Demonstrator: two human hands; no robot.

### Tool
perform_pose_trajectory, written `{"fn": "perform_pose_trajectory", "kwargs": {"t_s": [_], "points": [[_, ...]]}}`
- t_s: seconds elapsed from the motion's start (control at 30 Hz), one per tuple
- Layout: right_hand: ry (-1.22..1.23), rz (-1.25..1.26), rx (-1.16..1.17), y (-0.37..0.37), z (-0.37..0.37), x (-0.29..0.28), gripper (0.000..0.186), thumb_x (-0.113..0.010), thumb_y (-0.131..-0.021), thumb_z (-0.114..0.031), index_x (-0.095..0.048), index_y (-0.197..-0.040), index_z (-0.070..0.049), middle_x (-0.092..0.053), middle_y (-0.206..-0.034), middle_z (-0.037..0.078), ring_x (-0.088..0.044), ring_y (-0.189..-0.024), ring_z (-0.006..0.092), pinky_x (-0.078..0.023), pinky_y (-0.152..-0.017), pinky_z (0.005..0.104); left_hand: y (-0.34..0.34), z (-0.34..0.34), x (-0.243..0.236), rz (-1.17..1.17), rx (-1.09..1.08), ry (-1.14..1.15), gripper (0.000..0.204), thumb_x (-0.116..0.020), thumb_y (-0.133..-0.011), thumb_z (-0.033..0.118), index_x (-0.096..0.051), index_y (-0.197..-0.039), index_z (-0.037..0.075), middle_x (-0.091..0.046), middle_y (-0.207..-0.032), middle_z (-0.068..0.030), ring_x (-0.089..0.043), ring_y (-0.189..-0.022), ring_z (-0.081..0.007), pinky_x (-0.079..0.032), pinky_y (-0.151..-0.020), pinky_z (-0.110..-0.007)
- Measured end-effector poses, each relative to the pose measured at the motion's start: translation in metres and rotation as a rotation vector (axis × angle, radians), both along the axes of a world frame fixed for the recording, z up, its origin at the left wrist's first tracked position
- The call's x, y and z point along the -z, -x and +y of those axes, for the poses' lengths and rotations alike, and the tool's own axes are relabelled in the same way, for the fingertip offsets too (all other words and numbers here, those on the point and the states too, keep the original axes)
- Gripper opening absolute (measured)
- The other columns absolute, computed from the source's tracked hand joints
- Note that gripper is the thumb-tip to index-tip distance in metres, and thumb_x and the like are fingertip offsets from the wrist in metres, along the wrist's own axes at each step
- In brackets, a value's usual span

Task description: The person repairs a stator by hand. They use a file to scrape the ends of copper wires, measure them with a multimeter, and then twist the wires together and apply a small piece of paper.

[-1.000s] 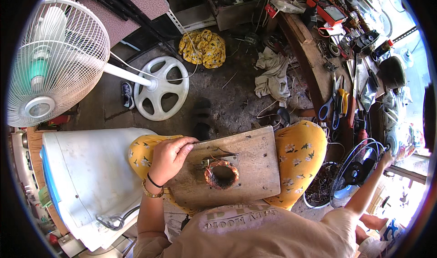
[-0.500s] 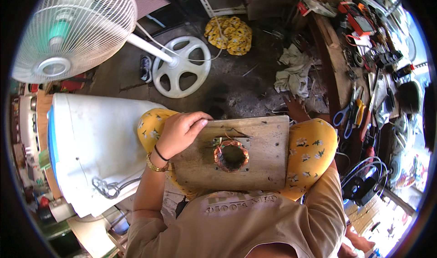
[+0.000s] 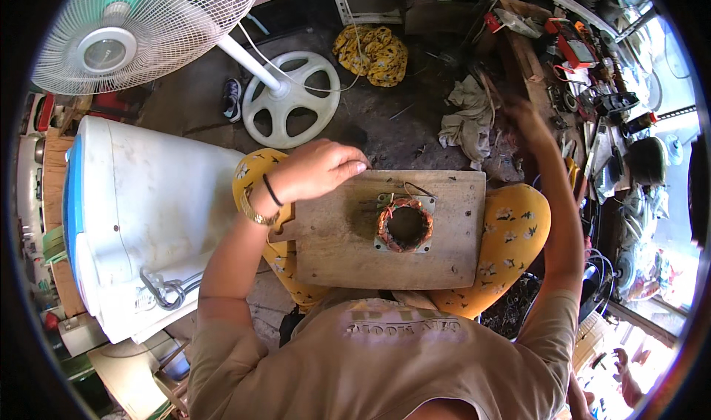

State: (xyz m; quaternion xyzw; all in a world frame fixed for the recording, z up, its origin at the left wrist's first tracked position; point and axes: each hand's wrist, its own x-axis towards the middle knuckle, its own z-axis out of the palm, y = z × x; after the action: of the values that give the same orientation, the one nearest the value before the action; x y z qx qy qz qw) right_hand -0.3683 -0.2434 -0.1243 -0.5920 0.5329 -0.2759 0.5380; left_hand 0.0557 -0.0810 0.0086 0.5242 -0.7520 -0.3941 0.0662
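Right hand (image 3: 524,120) has swung forward beside the bench (image 3: 538,92).
Cannot tell either grip; left hand (image 3: 318,170) curls at the wooden board's (image 3: 333,235) edge.

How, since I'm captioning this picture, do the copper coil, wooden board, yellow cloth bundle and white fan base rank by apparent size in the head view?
Largest to smallest:
1. wooden board
2. white fan base
3. yellow cloth bundle
4. copper coil
Apparent size only.
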Motion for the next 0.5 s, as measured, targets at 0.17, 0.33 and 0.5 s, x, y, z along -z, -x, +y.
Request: {"fn": "perform_pose_trajectory", "kwargs": {"t_s": [0.17, 0.33, 0.5], "points": [[0.184, 0.175, -0.124, -0.043, -0.014, -0.135, 0.043, -0.056, -0.1, -0.017, -0.055, -0.141, -0.008, -0.057, -0.076, -0.002, -0.053, -0.062, 0.0039, -0.035, -0.045, 0.02, 0.011, -0.061, -0.007, 0.213, 0.036, 0.728, 0.044, -0.07, -0.093, 0.024, -0.056, -0.13, 0.005, -0.054, -0.137, -0.017, -0.051, -0.132, -0.0341, -0.045, -0.107, -0.038], [0.165, 0.048, -0.252, -0.117, 0.021, -0.173, 0.039, -0.057, -0.1, -0.018, -0.054, -0.138, -0.011, -0.055, -0.077, -0.004, -0.047, -0.062, 0.0039, -0.032, -0.047, 0.0208, 0.056, -0.098, -0.024, 0.042, 0.0, 1.183, 0.073, -0.072, -0.091, 0.03, -0.037, -0.153, 0.015, -0.05, -0.146, -0.0173, -0.041, -0.143, -0.0331, -0.03, -0.117, -0.053], [0.105, -0.057, -0.348, -0.145, 0.046, -0.201, 0.031, -0.055, -0.101, -0.018, -0.055, -0.131, -0.009, -0.057, -0.078, -0.002, -0.046, -0.062, 0.0047, -0.036, -0.051, 0.0207, 0.06, -0.103, -0.013, 0.371, 0.013, 0.821, 0.048, -0.064, -0.097, 0.02, -0.049, -0.142, 0.012, -0.072, -0.106, -0.0144, -0.07, -0.099, -0.0341, -0.052, -0.091, -0.044]]}}
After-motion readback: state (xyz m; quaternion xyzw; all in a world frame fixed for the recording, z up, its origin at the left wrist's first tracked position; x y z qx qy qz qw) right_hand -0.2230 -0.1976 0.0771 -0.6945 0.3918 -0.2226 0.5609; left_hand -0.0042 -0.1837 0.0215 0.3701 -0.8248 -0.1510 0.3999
